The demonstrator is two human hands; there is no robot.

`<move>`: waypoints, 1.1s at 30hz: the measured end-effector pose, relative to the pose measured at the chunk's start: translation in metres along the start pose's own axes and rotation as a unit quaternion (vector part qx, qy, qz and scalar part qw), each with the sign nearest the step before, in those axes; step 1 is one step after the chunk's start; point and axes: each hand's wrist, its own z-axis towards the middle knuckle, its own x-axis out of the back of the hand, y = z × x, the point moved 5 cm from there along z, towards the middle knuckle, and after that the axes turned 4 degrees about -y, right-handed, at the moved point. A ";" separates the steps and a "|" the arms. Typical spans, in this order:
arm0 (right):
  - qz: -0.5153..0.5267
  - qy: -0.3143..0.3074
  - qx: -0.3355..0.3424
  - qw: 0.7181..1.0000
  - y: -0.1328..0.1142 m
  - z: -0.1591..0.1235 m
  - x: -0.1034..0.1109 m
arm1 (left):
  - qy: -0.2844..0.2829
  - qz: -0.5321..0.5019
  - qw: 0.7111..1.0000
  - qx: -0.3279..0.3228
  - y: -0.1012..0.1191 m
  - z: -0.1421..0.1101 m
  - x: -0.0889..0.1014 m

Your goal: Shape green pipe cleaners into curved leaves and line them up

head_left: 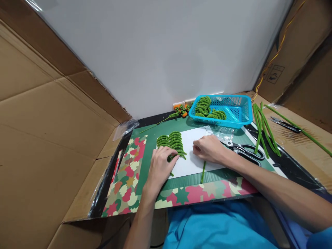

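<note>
My left hand [161, 162] is closed at the near end of two columns of curved green pipe cleaner pieces [175, 140], which lie on a white sheet [190, 166]. Thumb and index finger pinch a short green pipe cleaner [169, 158], partly hidden by the fingers. To the right, my right hand [207, 148] rests over the sheet with its fingers curled together; their tips are hidden. From beneath it sticks out a straight green pipe cleaner length [203, 173]. Whether these fingers grip that length I cannot tell.
Behind the sheet, a blue basket [238, 121] holds bent green pieces. Black-handled scissors [246, 152] lie beside my right forearm. Long green pipe cleaners [264, 129] and small snips [286, 124] are farther right. Orange flowers on green stems [181, 110] lie by the wall. Cardboard [52, 114] stands left.
</note>
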 end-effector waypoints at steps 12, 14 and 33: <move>0.232 -0.159 0.089 0.956 0.040 -0.003 0.024 | 0.012 0.008 1.000 -0.024 0.000 0.003 0.002; 0.256 -0.194 0.113 0.940 0.040 -0.005 0.021 | 0.017 0.001 1.000 -0.020 -0.001 0.001 0.006; 0.231 -0.188 0.139 0.944 0.045 -0.010 0.017 | -0.035 -0.167 0.981 0.087 0.081 -0.040 -0.049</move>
